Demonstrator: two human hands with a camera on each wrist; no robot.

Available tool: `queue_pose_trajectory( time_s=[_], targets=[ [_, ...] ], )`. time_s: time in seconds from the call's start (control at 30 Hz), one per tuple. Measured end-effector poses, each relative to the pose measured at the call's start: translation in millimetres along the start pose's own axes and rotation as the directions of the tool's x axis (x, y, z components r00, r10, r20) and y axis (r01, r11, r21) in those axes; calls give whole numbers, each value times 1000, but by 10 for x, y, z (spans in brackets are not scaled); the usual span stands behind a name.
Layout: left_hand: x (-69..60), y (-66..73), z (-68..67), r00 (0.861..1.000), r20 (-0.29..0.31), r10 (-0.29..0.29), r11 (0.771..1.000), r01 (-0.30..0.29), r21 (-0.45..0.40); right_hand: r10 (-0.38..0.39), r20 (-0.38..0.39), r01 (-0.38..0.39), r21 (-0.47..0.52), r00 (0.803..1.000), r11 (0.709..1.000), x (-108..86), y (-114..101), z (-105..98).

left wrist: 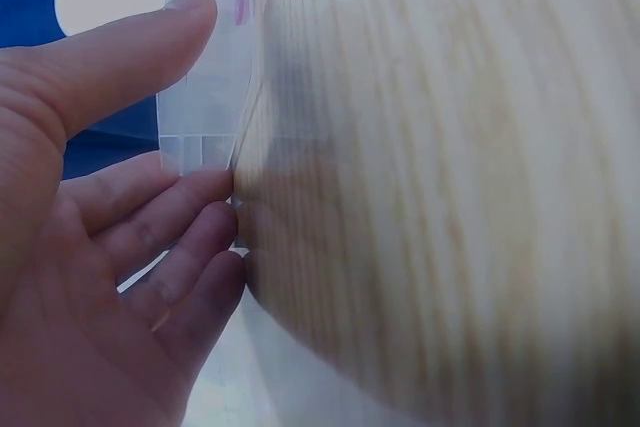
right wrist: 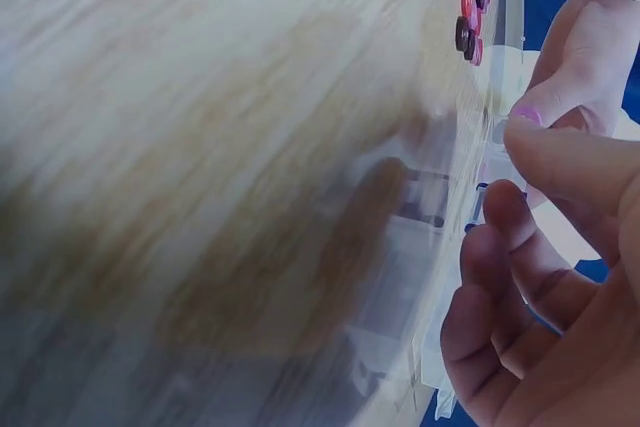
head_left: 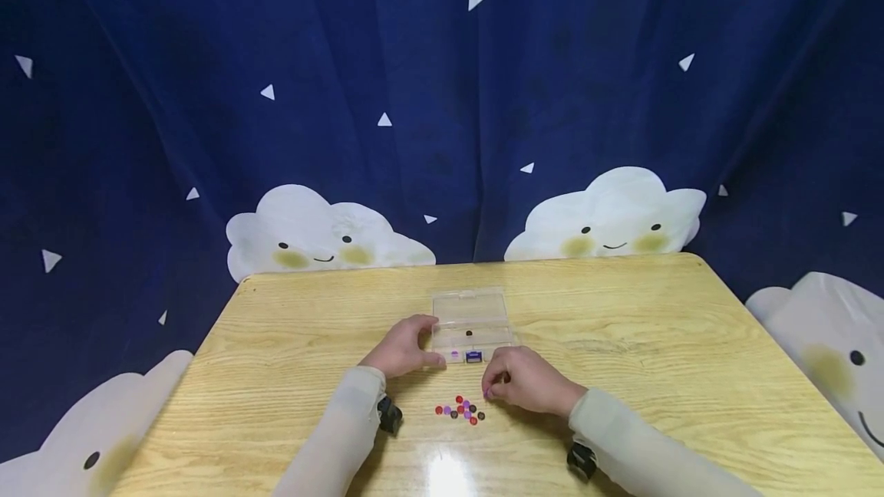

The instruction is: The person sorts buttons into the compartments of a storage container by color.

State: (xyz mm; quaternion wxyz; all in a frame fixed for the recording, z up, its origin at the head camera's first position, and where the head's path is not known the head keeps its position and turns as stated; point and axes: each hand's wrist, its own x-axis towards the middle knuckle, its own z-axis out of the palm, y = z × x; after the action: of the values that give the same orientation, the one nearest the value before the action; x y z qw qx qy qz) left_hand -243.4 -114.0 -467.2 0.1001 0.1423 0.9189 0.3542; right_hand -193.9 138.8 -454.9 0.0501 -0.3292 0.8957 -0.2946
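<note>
A clear plastic box (head_left: 472, 334) stands on the table with its lid (head_left: 470, 305) raised at the back. Inside it I see one black button (head_left: 469, 334) and one purple button (head_left: 454, 354). My left hand (head_left: 404, 347) holds the box's left end, thumb at the front corner and fingers at the side. Just in front of the box, my right hand (head_left: 528, 380) pinches a purple button (right wrist: 527, 115) between thumb and index finger; its other fingers curl loosely. A loose group of red, purple and black buttons (head_left: 460, 409) lies on the table between the hands.
The wooden table (head_left: 311, 313) reaches back to a dark blue curtain (head_left: 414, 60) with white clouds. A small blue label (head_left: 473, 357) marks the box's front. Each wrist carries a black device (head_left: 390, 415) over a pale sleeve.
</note>
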Motion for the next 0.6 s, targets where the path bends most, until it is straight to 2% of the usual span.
queue_pose_trajectory(
  time_s=[0.23,0.6],
  targets=[
    [-2,-2,20,1000,-4,-13,1000,13,0,11,-13,-11,15,1000,1000,-25,20,-20],
    [-13,-6,10,1000,1,9,1000,-9,-1,6,-41,-6,11,999,1000,-59,90,-123]
  ],
)
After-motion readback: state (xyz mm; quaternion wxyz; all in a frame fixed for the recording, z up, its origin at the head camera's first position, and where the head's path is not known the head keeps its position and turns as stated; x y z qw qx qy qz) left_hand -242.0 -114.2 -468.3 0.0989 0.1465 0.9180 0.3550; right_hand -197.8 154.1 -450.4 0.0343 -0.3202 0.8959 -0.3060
